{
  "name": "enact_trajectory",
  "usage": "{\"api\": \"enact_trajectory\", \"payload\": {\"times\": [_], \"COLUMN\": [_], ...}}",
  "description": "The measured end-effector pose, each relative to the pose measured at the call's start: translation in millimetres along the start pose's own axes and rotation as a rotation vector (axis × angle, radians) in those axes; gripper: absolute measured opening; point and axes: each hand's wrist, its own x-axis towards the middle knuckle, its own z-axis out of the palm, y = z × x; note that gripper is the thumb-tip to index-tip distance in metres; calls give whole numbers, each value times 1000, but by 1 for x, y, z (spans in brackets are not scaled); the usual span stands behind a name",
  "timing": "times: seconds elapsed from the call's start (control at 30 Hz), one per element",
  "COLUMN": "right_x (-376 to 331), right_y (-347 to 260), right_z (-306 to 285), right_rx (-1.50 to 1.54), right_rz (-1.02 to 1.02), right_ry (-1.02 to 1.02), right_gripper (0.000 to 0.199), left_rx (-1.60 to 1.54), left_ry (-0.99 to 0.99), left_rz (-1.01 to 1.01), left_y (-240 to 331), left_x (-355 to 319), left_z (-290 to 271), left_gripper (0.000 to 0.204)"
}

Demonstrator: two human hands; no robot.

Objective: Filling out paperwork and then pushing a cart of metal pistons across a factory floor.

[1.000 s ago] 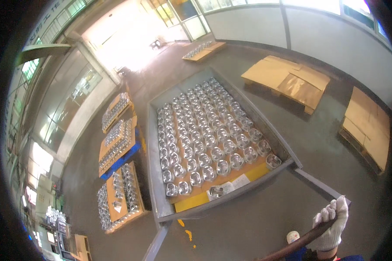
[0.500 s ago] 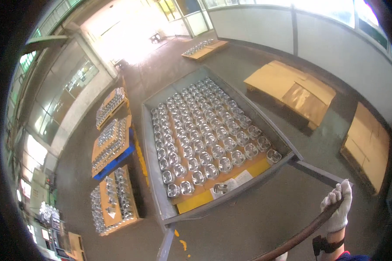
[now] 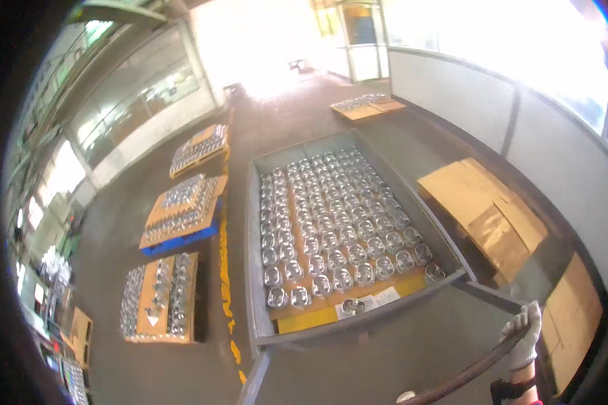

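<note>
My right hand, in a white knit glove with a dark strap at the wrist, is closed round the right end of a cart's brown curved handle bar. Only a small bit of my gloved left hand shows at the lower edge, against the same bar. Ahead of the bar is the grey metal cart with raised sides. Rows of shiny metal pistons stand on brown board inside it. One piston sits apart at the near end, on white paper beside a yellow strip.
Left of a yellow floor line stand pallets with pistons, one on a blue base. Cardboard-covered pallets lie to the right, before a grey wall. Another loaded pallet is farther ahead, near a bright opening.
The view has turned, and the cart sits farther right in it. The left-hand pallets and the right-hand cardboard appear lower. My right hand keeps its hold on the bar.
</note>
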Motion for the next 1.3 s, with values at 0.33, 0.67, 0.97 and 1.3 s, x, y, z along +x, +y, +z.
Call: {"api": "enact_trajectory", "payload": {"times": [0.33, 0.67, 0.97, 1.3], "right_x": [-6, -4, -17, -14], "right_y": [38, 59, 48, 65], "right_z": [-25, -46, -42, -61], "right_rx": [30, 48, 81, 128], "right_rz": [-29, -92, 71, 8], "right_ry": [115, 112, 44, -40], "right_gripper": [34, 31, 35, 36], "left_rx": [-27, 32, 97, 32], "left_ry": [10, -119, -98, -108], "left_rz": [55, 104, 97, 143], "left_y": [-4, -15, -12, -9], "left_x": [42, 62, 52, 57], "left_z": [-63, -80, -64, -80], "left_gripper": [15, 15, 16, 16]}}
